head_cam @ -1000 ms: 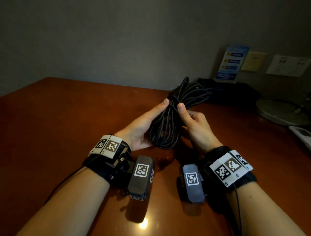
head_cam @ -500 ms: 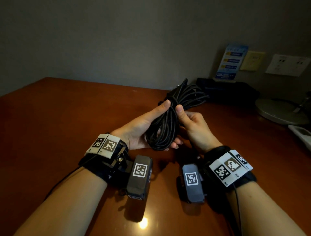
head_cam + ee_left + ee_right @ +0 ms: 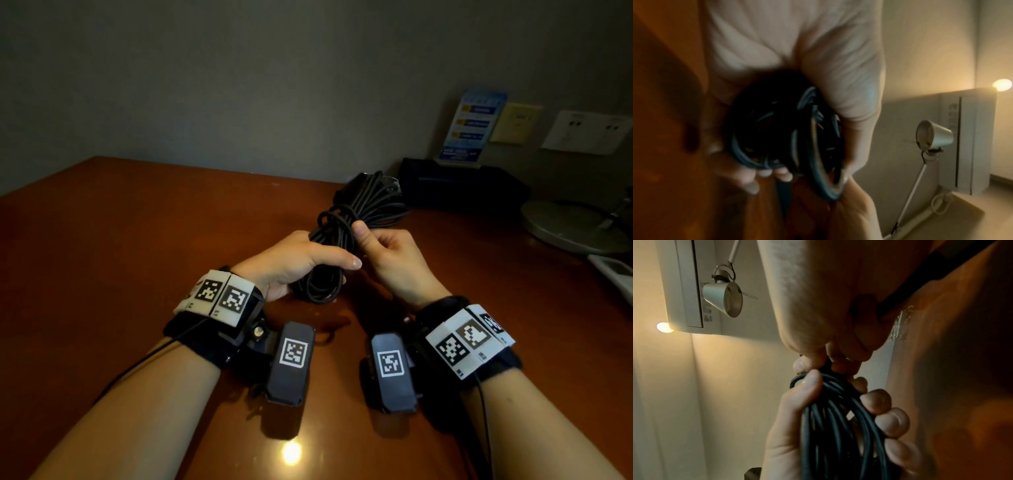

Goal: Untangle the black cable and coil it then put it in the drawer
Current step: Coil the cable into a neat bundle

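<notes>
The black cable (image 3: 337, 246) is gathered into a bundle of loops and held above the wooden desk (image 3: 137, 240), between both hands. The left hand (image 3: 294, 263) wraps round the middle of the bundle, thumb laid across the top and fingers curled underneath; the right wrist view confirms its fingers closed round the strands. The right hand (image 3: 390, 260) sits just beside it, touching the bundle near the wrapped waist, thumb pressed against the strands and fingers curled in; it pinches a strand there. Below the grip, the lower loops hang toward the desk; whether they touch it cannot be told. Beyond the grip, the upper loops fan out toward a black box (image 3: 459, 185) at the wall. A blue card (image 3: 471, 125) stands on that box. To the right of the grip, well apart, lies a round grey lamp base (image 3: 568, 222). Wall sockets (image 3: 582, 135) are mounted beside the card. The left wrist view is blurred.
</notes>
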A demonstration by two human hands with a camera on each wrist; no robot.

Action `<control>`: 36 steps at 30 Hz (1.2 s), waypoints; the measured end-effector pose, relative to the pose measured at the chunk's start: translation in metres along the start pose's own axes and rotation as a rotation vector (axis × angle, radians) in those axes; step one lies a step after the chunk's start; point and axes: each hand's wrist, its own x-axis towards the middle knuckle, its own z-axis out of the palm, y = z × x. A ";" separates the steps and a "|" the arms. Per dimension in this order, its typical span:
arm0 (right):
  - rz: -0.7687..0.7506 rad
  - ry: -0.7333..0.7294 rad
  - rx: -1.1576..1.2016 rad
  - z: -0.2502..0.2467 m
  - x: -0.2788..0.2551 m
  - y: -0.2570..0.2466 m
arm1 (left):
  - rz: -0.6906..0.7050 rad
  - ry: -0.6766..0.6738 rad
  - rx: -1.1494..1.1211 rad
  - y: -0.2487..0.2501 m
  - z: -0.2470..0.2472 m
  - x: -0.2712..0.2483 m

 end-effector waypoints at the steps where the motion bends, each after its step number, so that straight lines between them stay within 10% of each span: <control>1: 0.003 0.009 -0.017 0.001 0.001 0.001 | 0.023 0.055 0.037 -0.001 0.001 0.002; 13: 0.058 -0.014 -0.150 0.008 0.008 0.005 | 0.130 0.472 0.397 -0.007 -0.004 0.014; 36: 0.107 -0.237 0.308 -0.008 -0.007 -0.015 | 0.094 0.586 0.667 -0.010 -0.017 0.011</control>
